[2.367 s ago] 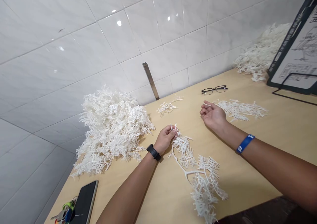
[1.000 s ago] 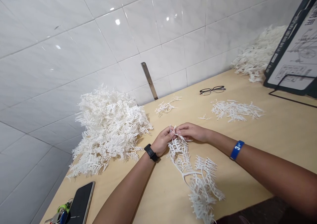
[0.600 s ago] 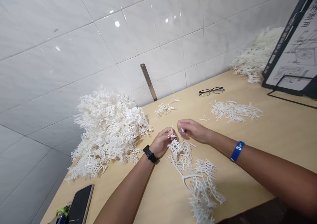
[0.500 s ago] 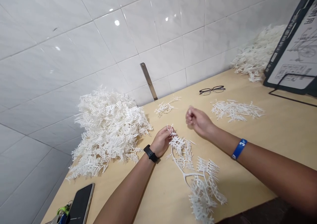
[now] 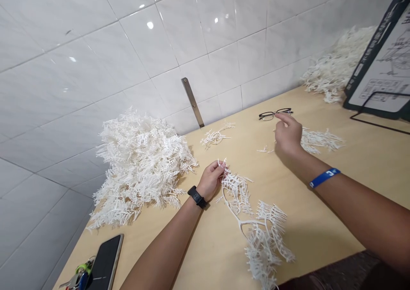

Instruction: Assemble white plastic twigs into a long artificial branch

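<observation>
A white plastic branch sprig [image 5: 238, 221] with many fine twigs lies along the table in front of me. My left hand [image 5: 211, 178], with a black watch at the wrist, pinches its upper end; short tips stick out above the fingers. Out to the right, my right hand [image 5: 288, 132] is over the left end of a small heap of white twig pieces [image 5: 322, 139]. Its index finger stretches out, while the other fingers are curled and partly hidden; nothing shows in it. A few loose twig bits [image 5: 265, 149] lie to its left.
A big pile of white sprigs [image 5: 144, 166] stands at left, another pile [image 5: 339, 63] at the back right beside a dark-framed printed case [image 5: 381, 68]. Glasses [image 5: 267, 115], a small sprig [image 5: 216, 137], a phone [image 5: 105, 262] and keys [image 5: 80, 275] lie on the table [image 5: 205, 238].
My right hand has moved right to the small twig heap, its index finger now extended. Loose bits now lie on the table to its left. My left hand keeps its hold.
</observation>
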`<state>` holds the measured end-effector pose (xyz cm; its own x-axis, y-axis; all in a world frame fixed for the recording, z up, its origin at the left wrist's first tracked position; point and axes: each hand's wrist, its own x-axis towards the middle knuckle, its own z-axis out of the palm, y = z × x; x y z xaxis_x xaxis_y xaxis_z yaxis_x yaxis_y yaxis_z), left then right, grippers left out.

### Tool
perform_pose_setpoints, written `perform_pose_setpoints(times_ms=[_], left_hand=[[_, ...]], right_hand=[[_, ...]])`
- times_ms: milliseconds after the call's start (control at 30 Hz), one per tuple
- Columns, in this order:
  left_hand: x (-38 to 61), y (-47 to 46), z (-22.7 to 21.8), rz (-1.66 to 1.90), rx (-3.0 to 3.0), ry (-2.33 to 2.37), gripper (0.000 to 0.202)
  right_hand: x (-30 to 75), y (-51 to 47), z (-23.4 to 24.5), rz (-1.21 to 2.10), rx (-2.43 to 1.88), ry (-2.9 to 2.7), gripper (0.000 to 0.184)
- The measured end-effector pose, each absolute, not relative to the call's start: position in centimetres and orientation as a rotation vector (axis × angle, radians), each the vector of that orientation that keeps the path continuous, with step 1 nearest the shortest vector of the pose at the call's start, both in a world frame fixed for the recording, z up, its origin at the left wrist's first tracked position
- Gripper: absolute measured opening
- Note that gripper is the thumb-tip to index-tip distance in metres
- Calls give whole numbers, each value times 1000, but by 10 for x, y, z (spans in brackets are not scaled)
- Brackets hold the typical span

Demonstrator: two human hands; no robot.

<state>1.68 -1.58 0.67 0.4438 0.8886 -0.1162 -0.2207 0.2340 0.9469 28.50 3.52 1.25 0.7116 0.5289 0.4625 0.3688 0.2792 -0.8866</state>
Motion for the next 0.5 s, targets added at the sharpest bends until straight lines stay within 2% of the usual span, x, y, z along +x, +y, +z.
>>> perform_pose_setpoints(times_ms=[67, 200, 300, 400, 500], left_hand=[[17, -16, 5, 875, 1085, 788, 38], [17, -15, 2, 940, 1200, 847, 37], [16, -13, 2, 1126, 1311, 977, 31], [15, -13, 2, 1202, 1451, 1056, 25], [17, -16, 0, 1117, 1597, 1008, 23]], right_hand=[[275, 29, 13, 115, -1319, -892, 31], [240, 6, 17, 679, -1198, -1240, 24], [214, -10, 15, 959, -1125, -1679, 31], [198, -16, 8, 1036, -1021, -1988, 36], [195, -15, 2, 1009, -1021, -2041, 36]])
